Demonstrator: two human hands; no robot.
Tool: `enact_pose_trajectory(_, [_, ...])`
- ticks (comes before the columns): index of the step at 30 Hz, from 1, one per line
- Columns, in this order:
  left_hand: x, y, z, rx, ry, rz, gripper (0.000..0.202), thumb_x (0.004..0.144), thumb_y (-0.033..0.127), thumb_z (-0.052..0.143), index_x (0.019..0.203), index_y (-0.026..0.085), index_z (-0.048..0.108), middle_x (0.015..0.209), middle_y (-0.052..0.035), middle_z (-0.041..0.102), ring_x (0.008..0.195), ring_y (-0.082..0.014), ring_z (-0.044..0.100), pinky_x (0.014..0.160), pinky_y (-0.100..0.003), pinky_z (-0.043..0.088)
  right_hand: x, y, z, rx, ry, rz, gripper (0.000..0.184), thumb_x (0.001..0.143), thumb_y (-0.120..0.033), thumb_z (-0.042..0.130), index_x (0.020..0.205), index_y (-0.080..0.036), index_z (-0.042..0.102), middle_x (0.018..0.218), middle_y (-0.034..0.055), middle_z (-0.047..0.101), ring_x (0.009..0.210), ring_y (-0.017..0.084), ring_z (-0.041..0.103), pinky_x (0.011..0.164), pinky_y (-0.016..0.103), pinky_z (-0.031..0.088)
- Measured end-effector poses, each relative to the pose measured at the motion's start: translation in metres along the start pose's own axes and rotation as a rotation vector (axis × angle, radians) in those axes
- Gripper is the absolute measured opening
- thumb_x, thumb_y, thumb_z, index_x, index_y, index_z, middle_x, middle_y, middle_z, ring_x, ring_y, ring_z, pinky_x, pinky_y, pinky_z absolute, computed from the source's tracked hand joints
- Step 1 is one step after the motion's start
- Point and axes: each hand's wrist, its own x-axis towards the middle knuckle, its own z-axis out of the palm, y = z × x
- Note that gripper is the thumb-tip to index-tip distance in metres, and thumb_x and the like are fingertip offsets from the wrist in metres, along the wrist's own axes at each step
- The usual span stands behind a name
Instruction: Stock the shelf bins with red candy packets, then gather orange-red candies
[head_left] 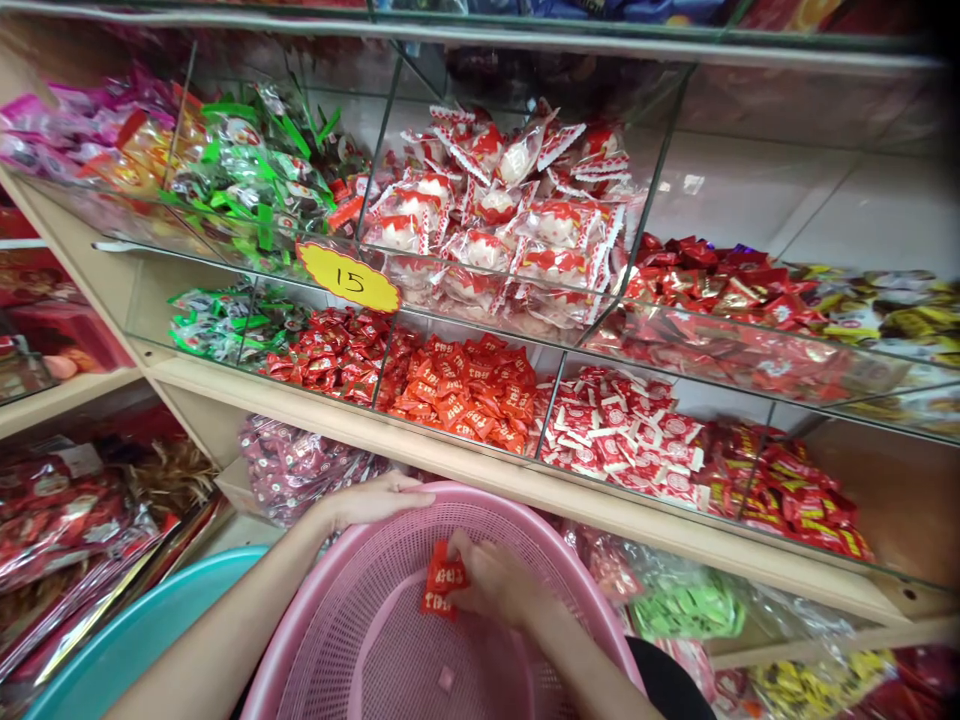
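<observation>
My left hand (pixel 379 498) grips the far left rim of a pink plastic basket (pixel 300 640), its fingertips resting on the edge. Inside the basket, my right hand (pixel 491 580) is closed on orange-red candy packets (pixel 442 582) with pale lettering, held above the mesh bottom. How many packets the fingers hold is partly hidden. Similar orange-red packets (pixel 469 390) fill a glass compartment on the shelf just beyond the basket.
A turquoise tub (pixel 150 630) stands at lower left. Glass-fronted compartments hold red-and-white sweets (pixel 622 430), green-wrapped sweets (pixel 247 170) and large clear-wrapped sweets (pixel 495 220). A yellow tag (pixel 349 278) reads 15. A wooden shelf edge (pixel 480 470) runs behind the basket, with bagged sweets (pixel 690 600) below.
</observation>
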Motion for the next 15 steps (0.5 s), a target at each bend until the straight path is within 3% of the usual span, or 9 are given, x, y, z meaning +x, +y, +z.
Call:
enact_pose_trajectory(6, [-0.001, 0.001, 0.0, -0.047, -0.01, 0.004, 0.045, 0.075, 0.053, 0.048, 0.092, 0.016, 0.065, 0.085, -0.002, 0.066, 0.072, -0.015, 0.056, 0.064, -0.023, 0.04, -0.001, -0.001, -0.001, 0.042, 0.02, 0.002, 0.036, 0.067, -0.032, 0.061, 0.096, -0.021, 0.043, 0.084, 0.0026, 0.061, 0.074, 0.019, 0.055, 0.057, 0.025, 0.031])
enact_pose_trajectory(10, [-0.001, 0.001, 0.002, -0.114, -0.005, 0.005, 0.043, 0.073, 0.051, 0.052, 0.095, 0.017, 0.065, 0.09, -0.0024, 0.066, 0.078, -0.0169, 0.057, 0.07, -0.024, 0.042, -0.003, -0.005, -0.007, 0.093, 0.124, -0.056, 0.033, 0.071, -0.042, 0.059, 0.095, -0.023, 0.044, 0.079, -0.001, 0.059, 0.07, 0.015, 0.053, 0.057, 0.023, 0.031])
enact_pose_trajectory(12, [0.001, 0.0, 0.004, -0.191, -0.027, -0.006, 0.043, 0.073, 0.051, 0.054, 0.097, 0.016, 0.064, 0.091, -0.0029, 0.066, 0.08, -0.0174, 0.057, 0.071, -0.025, 0.042, -0.005, -0.014, -0.022, 0.122, 0.193, -0.114, 0.028, 0.077, -0.043, 0.053, 0.095, -0.023, 0.045, 0.072, -0.0027, 0.057, 0.064, 0.013, 0.051, 0.054, 0.021, 0.031])
enact_pose_trajectory(15, [0.005, -0.002, 0.004, -0.267, -0.057, -0.023, 0.043, 0.071, 0.05, 0.056, 0.096, 0.015, 0.064, 0.091, -0.004, 0.066, 0.08, -0.0177, 0.058, 0.073, -0.026, 0.042, -0.006, -0.034, -0.063, 0.145, 0.308, -0.206, 0.021, 0.083, -0.04, 0.046, 0.095, -0.022, 0.046, 0.064, -0.0045, 0.053, 0.057, 0.01, 0.049, 0.052, 0.019, 0.03])
